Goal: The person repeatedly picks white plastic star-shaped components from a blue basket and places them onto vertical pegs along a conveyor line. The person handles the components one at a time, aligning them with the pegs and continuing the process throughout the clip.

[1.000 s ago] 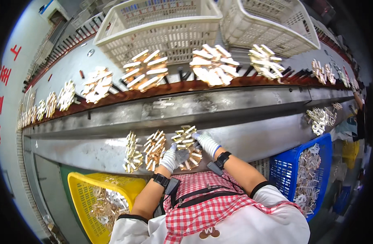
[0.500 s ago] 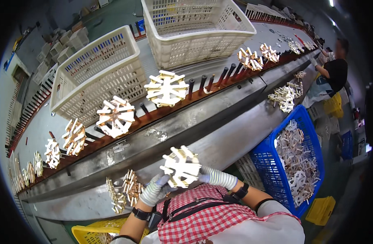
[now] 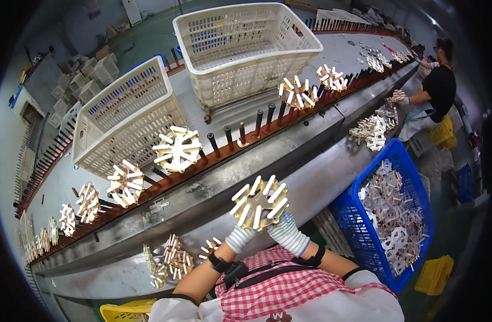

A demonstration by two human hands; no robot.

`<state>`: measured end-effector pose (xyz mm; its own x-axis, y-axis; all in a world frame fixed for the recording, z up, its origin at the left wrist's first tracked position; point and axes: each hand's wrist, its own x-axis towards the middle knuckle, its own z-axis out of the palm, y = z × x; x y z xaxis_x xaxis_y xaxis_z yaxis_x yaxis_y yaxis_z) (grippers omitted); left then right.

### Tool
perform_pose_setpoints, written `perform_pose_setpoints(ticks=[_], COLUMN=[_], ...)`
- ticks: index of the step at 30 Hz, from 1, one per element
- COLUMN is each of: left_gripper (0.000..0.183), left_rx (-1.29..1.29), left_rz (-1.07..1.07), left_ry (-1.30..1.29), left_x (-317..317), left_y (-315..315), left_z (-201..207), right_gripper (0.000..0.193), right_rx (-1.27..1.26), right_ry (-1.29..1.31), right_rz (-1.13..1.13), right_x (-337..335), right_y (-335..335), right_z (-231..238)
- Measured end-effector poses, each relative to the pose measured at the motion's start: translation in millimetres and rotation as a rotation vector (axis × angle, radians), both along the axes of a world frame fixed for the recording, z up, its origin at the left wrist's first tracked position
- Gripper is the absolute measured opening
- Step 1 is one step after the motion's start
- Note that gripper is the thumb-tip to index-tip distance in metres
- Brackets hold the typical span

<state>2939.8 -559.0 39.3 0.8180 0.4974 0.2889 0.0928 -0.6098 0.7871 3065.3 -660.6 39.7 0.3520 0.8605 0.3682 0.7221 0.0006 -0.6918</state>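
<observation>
Both my hands, in striped knit gloves, hold one round brass-coloured metal part (image 3: 253, 210) with white bars standing out around its ring. It is raised above the metal ledge, bars facing up and away from me. My left hand (image 3: 239, 238) grips its near left rim, and my right hand (image 3: 285, 232) its near right rim; the part partly hides the fingertips. Beyond it, similar parts sit on a row of dark upright pegs, the nearest being a bright round part (image 3: 178, 150). More lie in a small pile (image 3: 176, 257) on the ledge by my left forearm.
At my right stands a blue crate (image 3: 352, 228) filled with metal pieces. Two white crates (image 3: 246, 68) rest beyond the peg row (image 3: 228, 138). A yellow crate (image 3: 129, 310) is at lower left. Another person (image 3: 439, 88) works at far right beside a heap of parts (image 3: 372, 131).
The held part has risen and tilted, showing its bars and ring. The parts on the pegs have shifted left and nearer along the row. The other person's hand now shows at some parts.
</observation>
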Motion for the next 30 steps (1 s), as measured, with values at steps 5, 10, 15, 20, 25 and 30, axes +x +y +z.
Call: perform_pose_setpoints(ticks=[5,10,15,20,25,30], left_gripper=[0.051,0.047,0.045,0.062,0.057,0.057], left_rx=[0.215,0.324,0.561,0.069,0.695,0.664], left_rz=[0.266,0.687,0.815,0.794,0.757,0.645], left_ry=[0.061,-0.013,0.119,-0.404,0.572,1.442], left_x=[62,103,127,101,14,89], left_y=[80,183,220,256,284,242], left_z=[0,-8,-35,-60,-89,-5], right_gripper=[0.043,0.044,0.041,0.041,0.037,0.033], right_rx=[0.057,-0.031,-0.095,-0.279,-0.331,-0.255], right_ry=[0.024,0.07,0.115,0.187,0.305,0.252], right_rz=[0.078,0.157,0.081,-0.038,-0.173,-0.464], right_x=[53,81,119,146,162,237], right_y=[8,-21,-64,-101,-145,-210], right_z=[63,43,26,3,-28,-39])
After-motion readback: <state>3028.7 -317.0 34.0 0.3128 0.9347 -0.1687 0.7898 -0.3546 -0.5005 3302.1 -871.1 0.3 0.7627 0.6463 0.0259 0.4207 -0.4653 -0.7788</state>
